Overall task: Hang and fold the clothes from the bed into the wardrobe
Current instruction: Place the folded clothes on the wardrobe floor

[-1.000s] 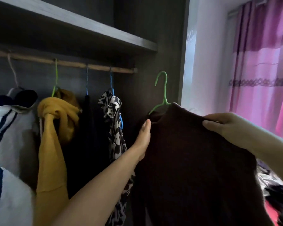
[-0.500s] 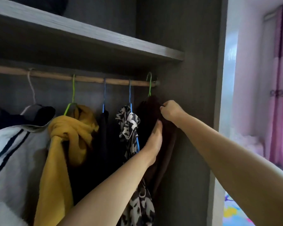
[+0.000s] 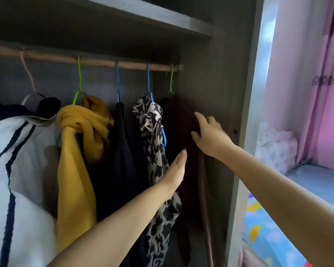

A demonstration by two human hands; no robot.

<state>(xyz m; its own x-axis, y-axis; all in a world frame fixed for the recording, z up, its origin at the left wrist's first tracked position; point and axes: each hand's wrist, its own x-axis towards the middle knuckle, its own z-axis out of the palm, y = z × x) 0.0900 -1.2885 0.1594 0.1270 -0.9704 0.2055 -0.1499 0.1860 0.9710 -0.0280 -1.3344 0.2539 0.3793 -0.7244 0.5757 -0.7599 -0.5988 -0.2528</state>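
With the dark brown garment (image 3: 183,132) hanging from the green hanger (image 3: 171,78) at the far right end of the rail (image 3: 96,61), the hanging step for this piece looks all but done. Each hand's grip is loose and wide, holding nothing: the right hand (image 3: 210,134) lies with spread fingers against the garment's upper side, the left hand (image 3: 175,171) lies flat lower down, between it and the patterned scarf (image 3: 154,132) just to its left. Next, I judge, both hands should smooth the cloth, let go, and turn to the bed (image 3: 274,234), low to the right, for another piece.
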